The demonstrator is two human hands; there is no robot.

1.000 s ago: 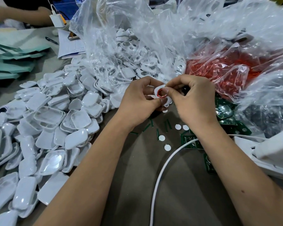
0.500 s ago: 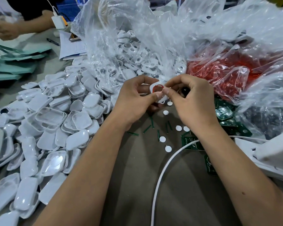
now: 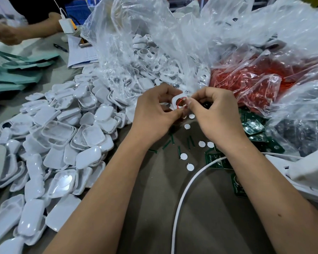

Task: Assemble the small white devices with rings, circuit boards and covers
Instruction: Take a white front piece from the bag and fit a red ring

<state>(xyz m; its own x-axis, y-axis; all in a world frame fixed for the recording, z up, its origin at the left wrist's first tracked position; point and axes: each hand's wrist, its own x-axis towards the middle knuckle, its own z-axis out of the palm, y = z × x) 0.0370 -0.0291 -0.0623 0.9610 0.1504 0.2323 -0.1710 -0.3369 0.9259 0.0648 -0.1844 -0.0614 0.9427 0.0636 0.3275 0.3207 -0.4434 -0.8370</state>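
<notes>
My left hand (image 3: 154, 114) grips a small white device shell (image 3: 177, 99) above the table's middle. A red ring (image 3: 181, 103) sits at the shell's round opening, and my right hand (image 3: 215, 112) pinches that ring with thumb and forefinger. A heap of white covers (image 3: 59, 136) lies to the left. Green circuit boards (image 3: 253, 127) lie to the right, partly under plastic. More red rings fill a clear bag (image 3: 250, 79) behind my right hand. White shells fill another clear bag (image 3: 154, 57) at the back.
Small white discs (image 3: 190, 166) and green strips (image 3: 166, 144) are scattered on the brown table. A white cable (image 3: 184, 195) curves from a white power strip (image 3: 312, 173) at the right. Another person's arms (image 3: 26, 32) work at the far left, by green sheets (image 3: 17, 70).
Both hands have lifted the shell slightly up and away. The red ring now sits more openly at the shell's hole. The other person's hands have shifted at the far left.
</notes>
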